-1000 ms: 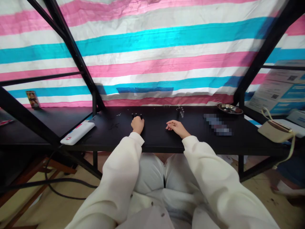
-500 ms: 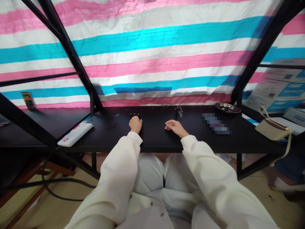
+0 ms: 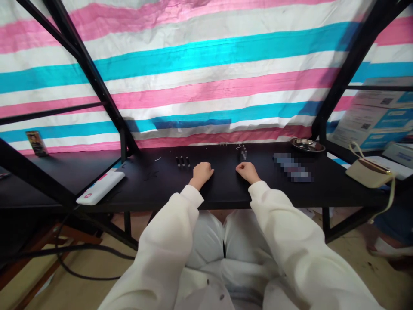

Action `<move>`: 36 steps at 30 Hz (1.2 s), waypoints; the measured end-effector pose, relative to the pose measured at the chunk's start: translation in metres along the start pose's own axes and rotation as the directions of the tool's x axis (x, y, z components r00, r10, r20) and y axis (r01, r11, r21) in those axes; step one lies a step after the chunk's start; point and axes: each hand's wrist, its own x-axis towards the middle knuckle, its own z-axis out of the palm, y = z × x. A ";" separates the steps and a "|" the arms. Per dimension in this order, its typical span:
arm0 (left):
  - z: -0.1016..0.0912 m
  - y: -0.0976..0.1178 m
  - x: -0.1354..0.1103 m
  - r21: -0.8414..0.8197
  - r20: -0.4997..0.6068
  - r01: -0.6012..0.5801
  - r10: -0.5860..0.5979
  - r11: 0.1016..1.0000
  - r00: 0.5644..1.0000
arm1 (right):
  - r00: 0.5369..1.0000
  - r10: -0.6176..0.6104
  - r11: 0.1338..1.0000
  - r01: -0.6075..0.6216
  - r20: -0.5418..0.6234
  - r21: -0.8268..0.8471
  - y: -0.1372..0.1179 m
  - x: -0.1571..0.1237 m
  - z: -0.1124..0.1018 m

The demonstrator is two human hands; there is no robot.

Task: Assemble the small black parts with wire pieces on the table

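Observation:
My left hand (image 3: 201, 173) rests low over the black table, back of the hand up and fingers curled under. What it holds, if anything, is hidden. Just left of it stand three small black cylinders with silvery ends (image 3: 183, 162), lined up in a row. My right hand (image 3: 249, 172) is closed, its fingertips pressed together and pointing left; nothing can be made out in them. Behind the right hand sits a cluster of small greyish pieces (image 3: 244, 152), too small to name.
The black table (image 3: 161, 185) carries a white power-bank-like device (image 3: 101, 187) at left, a shiny metal dish (image 3: 307, 145) at back right, and a blurred-out item (image 3: 293, 168). A beige pouch (image 3: 369, 172) lies far right. Black frame posts and a striped sheet (image 3: 209, 56) stand behind.
My left hand has moved right and nearer, off the three black cylinders, which are now uncovered. My right hand has shifted slightly right and its fingers have drawn together.

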 end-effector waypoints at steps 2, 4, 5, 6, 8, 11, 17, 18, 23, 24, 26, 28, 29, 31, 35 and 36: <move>0.004 0.013 0.003 -0.056 0.032 -0.070 0.071 0.996 0.997 | 1.000 0.015 0.999 -0.015 -0.005 -0.033 0.007 0.007 -0.005; 0.010 0.025 0.007 -0.141 0.031 -0.133 0.138 0.981 0.990 | 0.999 0.037 0.995 -0.039 -0.025 -0.096 0.014 0.015 -0.009; 0.013 0.031 0.009 -0.183 0.016 -0.148 0.153 0.972 0.988 | 0.998 0.059 0.988 -0.063 -0.032 -0.138 0.017 0.019 -0.011; 0.016 0.036 0.012 -0.222 -0.004 -0.148 0.151 0.964 0.988 | 0.995 0.088 0.979 -0.093 -0.037 -0.183 0.019 0.023 -0.013; 0.024 0.047 0.016 -0.287 -0.045 -0.131 0.123 0.949 0.991 | 0.988 0.146 0.953 -0.154 -0.048 -0.262 0.019 0.030 -0.017; 0.034 0.062 0.021 -0.352 -0.093 -0.161 0.136 0.922 0.986 | 0.980 0.191 0.920 -0.196 -0.050 -0.338 0.016 0.036 -0.019; 0.045 0.081 0.034 -0.242 -0.088 -0.277 0.264 0.930 0.961 | 0.983 0.180 0.885 -0.180 -0.042 -0.430 0.010 0.037 -0.019; 0.045 0.083 0.037 -0.199 -0.059 -0.280 0.274 0.939 0.960 | 0.982 0.183 0.879 -0.183 -0.042 -0.441 0.009 0.036 -0.019; 0.050 0.091 0.048 -0.020 0.025 -0.317 0.318 0.948 0.948 | 0.982 0.185 0.860 -0.182 -0.041 -0.476 0.006 0.038 -0.017; 0.051 0.092 0.049 -0.001 0.023 -0.316 0.316 0.949 0.948 | 0.982 0.181 0.859 -0.180 -0.045 -0.480 0.007 0.039 -0.016; 0.054 0.093 0.051 0.022 0.007 -0.306 0.306 0.952 0.952 | 0.984 0.169 0.858 -0.175 -0.057 -0.483 0.007 0.040 -0.014; 0.055 0.094 0.052 0.027 -0.020 -0.298 0.298 0.954 0.954 | 0.985 0.157 0.858 -0.170 -0.066 -0.484 0.009 0.041 -0.013; 0.054 0.094 0.052 0.023 -0.034 -0.293 0.293 0.956 0.955 | 0.986 0.153 0.858 -0.168 -0.070 -0.485 0.010 0.041 -0.012; 0.054 0.095 0.053 0.004 -0.063 -0.277 0.277 0.961 0.959 | 0.986 0.146 0.858 -0.165 -0.078 -0.486 0.012 0.042 -0.011; 0.053 0.096 0.052 -0.049 -0.118 -0.261 0.254 0.964 0.960 | 0.988 0.129 0.856 -0.153 -0.083 -0.493 0.012 0.042 -0.011; 0.053 0.096 0.051 -0.067 -0.138 -0.262 0.251 0.963 0.958 | 0.989 0.126 0.855 -0.150 -0.082 -0.497 0.011 0.041 -0.011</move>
